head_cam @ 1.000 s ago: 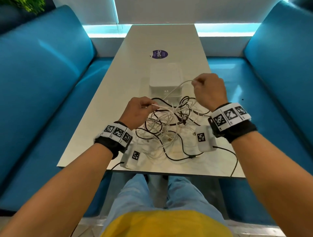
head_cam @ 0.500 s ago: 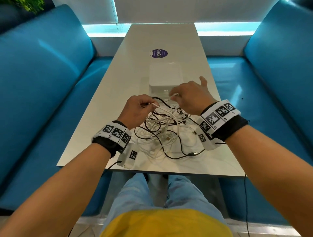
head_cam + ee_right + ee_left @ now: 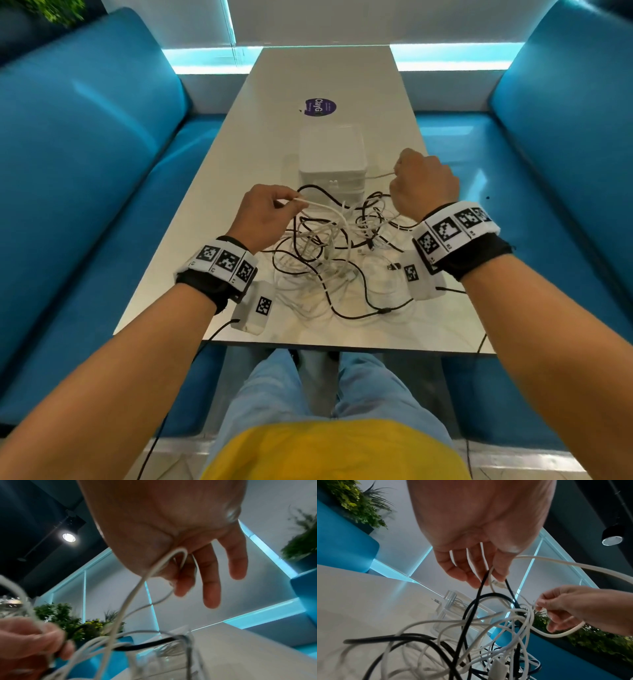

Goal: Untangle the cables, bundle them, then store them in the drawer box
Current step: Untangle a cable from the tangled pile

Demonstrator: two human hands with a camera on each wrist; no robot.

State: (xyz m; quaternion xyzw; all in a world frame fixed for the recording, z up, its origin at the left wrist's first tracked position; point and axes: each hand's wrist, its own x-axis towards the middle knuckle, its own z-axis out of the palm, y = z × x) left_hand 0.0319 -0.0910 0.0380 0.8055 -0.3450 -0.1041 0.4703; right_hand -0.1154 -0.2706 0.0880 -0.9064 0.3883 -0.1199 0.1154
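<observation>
The left hand (image 3: pixel 263 216) hovers above the near left part of the tangle of cables (image 3: pixel 335 253), its thumb and fingertips pinched together on a white cable (image 3: pixel 322 206) that runs from the pinch off to the right and down into the heap. In the left wrist view a black cable (image 3: pixel 476 599) also passes up beside those fingers (image 3: pixel 471 566), though it is hard to tell whether it is gripped or only brushing them. The right hand (image 3: pixel 424 183) is raised higher and farther out, to the right of the heap, with thumb and forefinger closed on a thin pale cable (image 3: pixel 378 176); the right wrist view shows this strand (image 3: pixel 150 572) looped under the thumb while the other fingers (image 3: pixel 211 582) hang loosely extended. That strand is stretched leftward from the right hand, across the front of the drawer box (image 3: pixel 331 161).

The tangle, black and white strands knotted together, lies on the table (image 3: pixel 219 192) between the two wrists and just below both hands. The drawer box, white and closed, stands just beyond the heap, between the hands and a little ahead of them. Past the box a round purple sticker (image 3: pixel 320 107) lies on the tabletop. Blue benches (image 3: pixel 85 164) run along both sides, outside each arm.
</observation>
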